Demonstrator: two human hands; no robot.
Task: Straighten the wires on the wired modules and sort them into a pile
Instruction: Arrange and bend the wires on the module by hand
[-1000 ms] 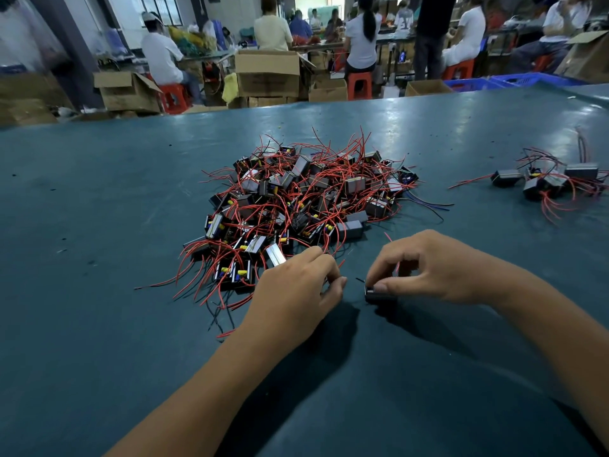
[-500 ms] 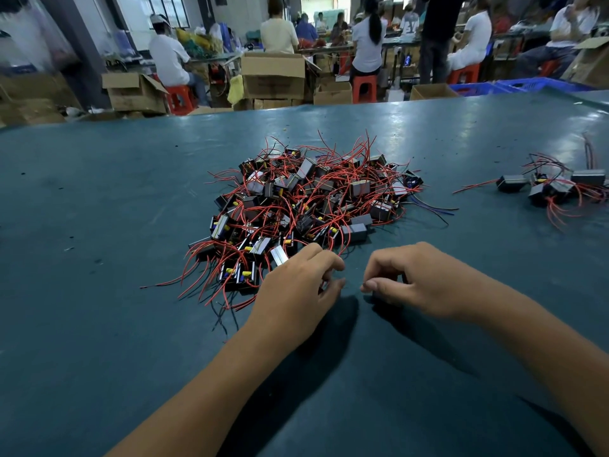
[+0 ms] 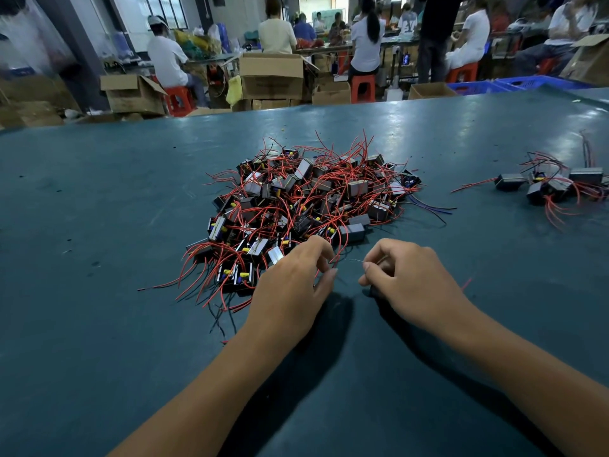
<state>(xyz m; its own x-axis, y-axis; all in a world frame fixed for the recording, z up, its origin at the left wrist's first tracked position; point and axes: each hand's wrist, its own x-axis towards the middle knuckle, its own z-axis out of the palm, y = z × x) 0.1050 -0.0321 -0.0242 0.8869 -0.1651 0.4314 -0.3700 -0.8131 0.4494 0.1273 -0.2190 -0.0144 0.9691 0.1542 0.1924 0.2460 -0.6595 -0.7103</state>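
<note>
Fingers (image 3: pixel 324 258) of left hand (image 3: pixel 293 288) curled, tips pinched near a red wire at the near edge of the tangled heap of modules (image 3: pixel 306 206), though can't tell for sure what's actually caught. Moving right: right hand (image 3: pixel 412 282) curled round a small dark module (image 3: pixel 374 291), mostly hidden under the palm, thumb and forefinger pinching a thin bare wire end (image 3: pixel 357 260) that points left toward the other hand. So wire axis runs roughly left-right between both hands, left one nearer the free tip. Glossy springy red insulation, boxy matte-black plastic bodies, smooth teal table (image 3: pixel 99 324). Sorted pile (image 3: pixel 553 186) sits far right, closer to right hand.
</note>
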